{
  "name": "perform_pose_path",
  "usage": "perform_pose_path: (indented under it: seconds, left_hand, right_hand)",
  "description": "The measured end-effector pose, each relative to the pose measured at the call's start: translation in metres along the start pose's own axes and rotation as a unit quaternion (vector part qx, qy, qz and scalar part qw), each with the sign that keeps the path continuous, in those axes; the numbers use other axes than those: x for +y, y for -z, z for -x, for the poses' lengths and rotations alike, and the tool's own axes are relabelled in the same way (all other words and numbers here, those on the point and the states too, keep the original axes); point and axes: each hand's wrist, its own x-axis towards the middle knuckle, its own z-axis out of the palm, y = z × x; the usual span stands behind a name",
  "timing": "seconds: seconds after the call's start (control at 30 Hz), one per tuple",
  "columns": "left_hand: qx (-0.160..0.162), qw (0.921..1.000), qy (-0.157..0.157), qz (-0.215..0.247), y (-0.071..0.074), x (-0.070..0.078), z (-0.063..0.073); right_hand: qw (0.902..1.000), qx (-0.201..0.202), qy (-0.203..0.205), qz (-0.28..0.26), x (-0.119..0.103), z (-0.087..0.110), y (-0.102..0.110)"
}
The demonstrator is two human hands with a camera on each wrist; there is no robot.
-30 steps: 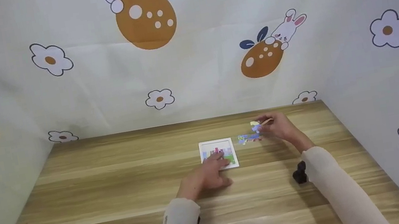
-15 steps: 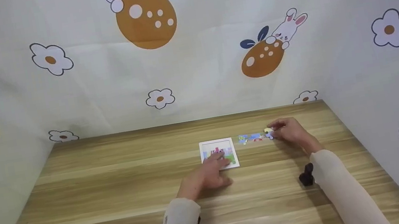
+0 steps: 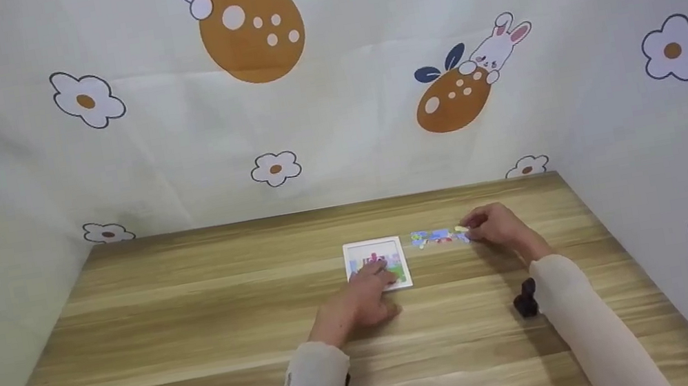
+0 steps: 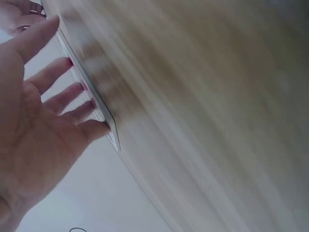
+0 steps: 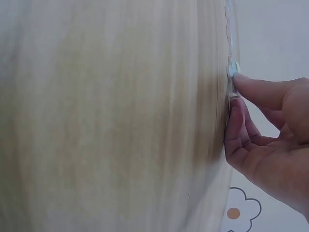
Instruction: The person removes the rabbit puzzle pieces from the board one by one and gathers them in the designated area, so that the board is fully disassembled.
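My left hand lies with outstretched fingers on a white-framed jigsaw puzzle tray; the left wrist view shows its fingertips spread along the tray's edge. Colourful pieces fill the tray's lower part, partly hidden under the fingers, while the upper part shows plain white. To the right of the tray, a short row of blue and multicoloured puzzle pieces lies on the table. At the right end of that row, my right hand pinches a yellow and blue puzzle piece between thumb and fingers, close to the tabletop.
The wood-grain table ends at a pale curtain printed with rabbits, oranges and flowers, which also rises along both sides. A black wrist device sits under the right sleeve.
My right hand has moved right and down, bringing the pinched puzzle piece to the right end of the row, where it has turned slightly. The left hand stays on the tray.
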Motion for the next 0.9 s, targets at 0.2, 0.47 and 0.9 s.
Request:
perform_pose_path:
  seconds: [0.2, 0.47, 0.9]
  left_hand:
    - [0.015, 0.9997, 0.012, 0.013, 0.001, 0.01, -0.005]
    - [0.017, 0.9995, -0.002, 0.025, 0.005, 0.005, 0.004]
    - [0.084, 0.9943, 0.015, -0.063, 0.001, 0.008, 0.036]
  right_hand:
    - [0.9999, -0.003, 0.009, -0.004, 0.003, 0.001, 0.001]
    - [0.9994, -0.01, 0.026, 0.022, -0.007, 0.003, -0.004]
    - [0.9981, -0.006, 0.061, -0.003, -0.063, 0.007, -0.035]
